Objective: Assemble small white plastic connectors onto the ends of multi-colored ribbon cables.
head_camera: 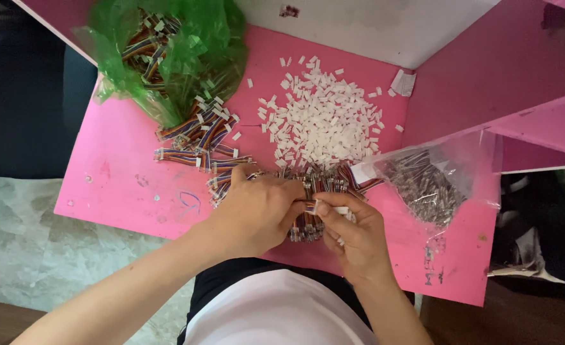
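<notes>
Your left hand (255, 214) is curled shut over a bunch of short multicoloured wire leads (308, 204) at the near middle of the pink table (122, 185), and your right hand (352, 236) has thumb and forefinger pinched together on a small white connector housing (340, 211) held against the wire ends; by the look of it you are mid-way through seating one housing onto one lead, so the move now calls for lining the wire tips squarely with the housing's slots and pushing straight in — not at a slant. The loose pile of white housings (324, 118) lies just beyond your hands, within easy reach of the right; finished or waiting leads (199, 137) spill from the green plastic bag (167, 51) at the far left, and a clear bag of metal-tipped pieces (426, 185) sits close on the right, its mouth nearly touching the wire bunch. Room is tight there; a wide swing of the right elbow could sweep that bag toward the table's right edge, which drops off just past it. The near edge runs right under your wrists, so a dropped housing would likely fall into your lap or to the floor; the freest stretch of table is the bare pink area at the near left — shift work that way if you need space.
</notes>
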